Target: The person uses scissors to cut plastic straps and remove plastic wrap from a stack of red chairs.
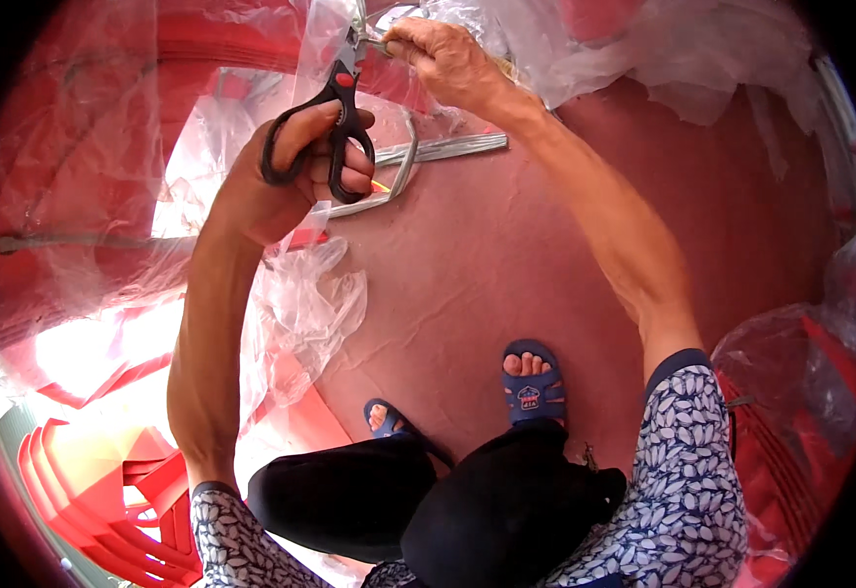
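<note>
My left hand [269, 191] holds a pair of scissors [345, 80] with black handles and a red pivot, its thumb and fingers through the loops. The blades point up and away, against a greyish strip [360, 12] at the top of the view. How far they are apart cannot be made out. Close to the blade tips, my right hand [455, 67] pinches a short length of the strip between thumb and fingers. See-through plastic wrapping [322, 44] hangs behind the scissors, over red wrapped goods [75, 157].
Grey flat strips [447, 148] lie on the reddish floor [585, 255] beyond my feet. Crumpled plastic film [315, 294] lies left of them. Stacked red plastic chairs [104, 490] stand at lower left; more wrapped red goods [781, 412] are at right. Sheets of film [634, 64] hang at the top right.
</note>
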Motion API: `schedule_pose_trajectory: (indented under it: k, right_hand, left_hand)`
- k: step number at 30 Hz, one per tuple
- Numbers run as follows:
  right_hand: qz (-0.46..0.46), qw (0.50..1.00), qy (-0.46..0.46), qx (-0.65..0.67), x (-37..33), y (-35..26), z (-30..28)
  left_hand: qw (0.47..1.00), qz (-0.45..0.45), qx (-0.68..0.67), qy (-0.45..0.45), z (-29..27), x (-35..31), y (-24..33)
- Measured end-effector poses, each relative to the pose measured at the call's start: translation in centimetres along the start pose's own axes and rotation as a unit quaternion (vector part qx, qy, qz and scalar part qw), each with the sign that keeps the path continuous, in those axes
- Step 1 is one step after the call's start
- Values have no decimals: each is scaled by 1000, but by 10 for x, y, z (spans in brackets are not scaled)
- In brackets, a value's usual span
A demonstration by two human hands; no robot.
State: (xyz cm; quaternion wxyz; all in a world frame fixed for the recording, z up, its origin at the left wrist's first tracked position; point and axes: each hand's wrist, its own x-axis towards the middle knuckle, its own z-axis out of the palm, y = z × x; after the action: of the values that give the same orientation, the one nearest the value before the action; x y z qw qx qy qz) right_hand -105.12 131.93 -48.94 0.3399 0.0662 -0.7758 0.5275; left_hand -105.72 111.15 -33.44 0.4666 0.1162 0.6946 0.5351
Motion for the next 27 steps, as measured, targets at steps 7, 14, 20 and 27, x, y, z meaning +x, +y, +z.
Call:
schedule_pose_trajectory:
  k: [7,14,20,27]
  right_hand:
    - [49,994,-96,-21,18,0,-43]
    - [-40,995,-6,-93,30,51,-33]
    - [-46,930,-17,-363,65,114,1]
    - [217,966,73,-120,109,63,29]
  left_hand:
    - [997,-30,53,43,23,-25,-24]
    - [984,-54,166,-25,4,-28,-38]
    - [964,-145,169,-142,-2,-41,-81]
    - [946,-199,198,-164,-28,-91,-165]
